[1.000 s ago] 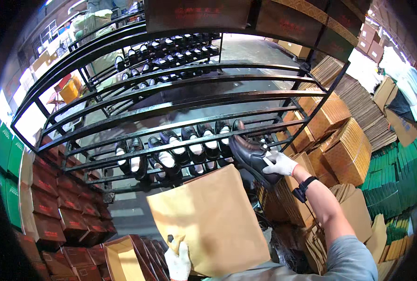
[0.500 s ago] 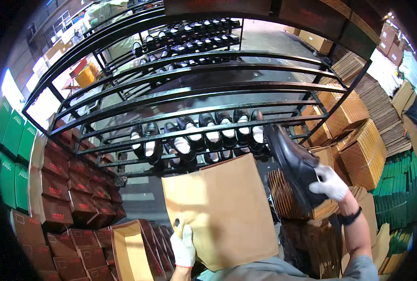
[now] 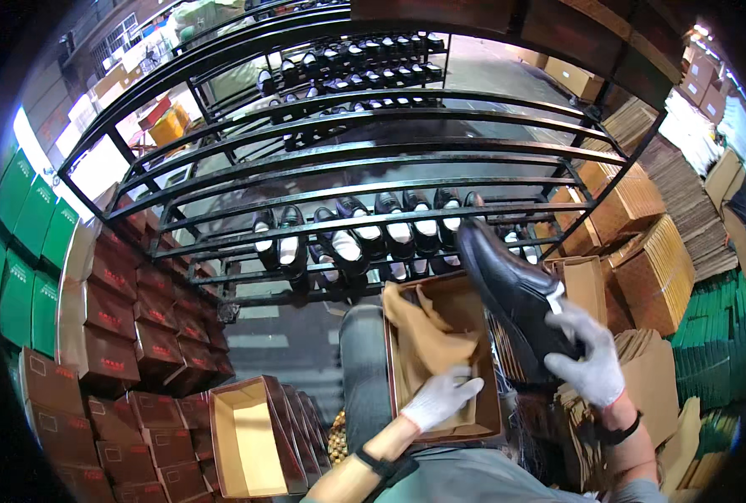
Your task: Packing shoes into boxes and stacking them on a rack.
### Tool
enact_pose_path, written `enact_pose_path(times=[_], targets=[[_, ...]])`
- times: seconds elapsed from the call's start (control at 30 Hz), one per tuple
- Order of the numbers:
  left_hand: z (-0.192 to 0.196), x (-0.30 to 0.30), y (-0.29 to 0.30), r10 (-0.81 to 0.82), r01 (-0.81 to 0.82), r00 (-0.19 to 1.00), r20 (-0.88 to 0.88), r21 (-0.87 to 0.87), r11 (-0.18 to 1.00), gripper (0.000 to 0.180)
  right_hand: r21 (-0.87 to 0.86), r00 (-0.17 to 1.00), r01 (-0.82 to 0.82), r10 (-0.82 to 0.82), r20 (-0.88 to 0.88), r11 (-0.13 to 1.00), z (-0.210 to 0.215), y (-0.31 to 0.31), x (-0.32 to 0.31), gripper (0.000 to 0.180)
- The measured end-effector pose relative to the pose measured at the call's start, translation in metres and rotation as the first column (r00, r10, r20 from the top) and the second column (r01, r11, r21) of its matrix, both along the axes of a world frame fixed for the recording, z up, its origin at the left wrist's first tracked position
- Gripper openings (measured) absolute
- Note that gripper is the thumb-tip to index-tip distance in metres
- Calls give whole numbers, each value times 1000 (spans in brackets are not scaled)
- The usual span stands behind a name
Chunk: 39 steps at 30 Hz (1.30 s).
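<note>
A black leather shoe [image 3: 507,289] is held up in my right hand [image 3: 591,352], the white-gloved fingers closed on its heel end; its toe points away toward the rack. Below and left of it an open brown shoebox [image 3: 488,419] lies at my lap. Crumpled brown paper [image 3: 427,335] partly fills the box and rises above its far rim. My left hand [image 3: 444,398], also gloved, is over the box with its thumb apart, touching the paper. Its other fingers look bent and are partly hidden.
Ahead stands a black metal rack [image 3: 389,151], with several black shoes [image 3: 394,226] on its lower level. Brown shoeboxes [image 3: 109,314] and green boxes [image 3: 29,218] are stacked at left. Nested open boxes [image 3: 251,436] sit near my left arm. Cardboard bundles [image 3: 654,268] stand at right.
The brown paper, earlier a flat sheet in my left hand, is now crumpled in the open box. My left hand has moved right and over the box. The shoe has shifted slightly left.
</note>
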<state>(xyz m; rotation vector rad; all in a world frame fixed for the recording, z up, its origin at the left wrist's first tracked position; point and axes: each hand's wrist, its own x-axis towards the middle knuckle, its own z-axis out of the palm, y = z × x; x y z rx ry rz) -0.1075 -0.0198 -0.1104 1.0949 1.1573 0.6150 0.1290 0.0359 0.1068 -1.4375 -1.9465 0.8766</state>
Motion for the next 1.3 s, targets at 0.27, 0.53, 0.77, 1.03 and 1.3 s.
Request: enact_pose_path(times=[0.27, 0.53, 0.77, 1.03, 1.3], targets=[[43, 38, -32, -188, 336, 885, -426, 305, 891, 75, 227, 628, -767, 630, 456, 601, 108, 120, -72, 50], [82, -14, -28, 222, 17, 967, -125, 902, 431, 34, -493, 35, -798, 844, 536, 347, -21, 148, -166, 68], [38, -55, 76, 360, 357, 658, -662, 694, 625, 85, 673, 786, 329, -587, 194, 663, -204, 96, 68, 48], [34, -44, 60, 357, 371, 670, -651, 710, 598, 75, 472, 669, 549, -701, 247, 690, -320, 24, 242, 32], [9, -54, -98, 360, -292, 907, -218, 290, 911, 88, -491, 301, 284, -563, -769, 823, -96, 10, 140, 65]])
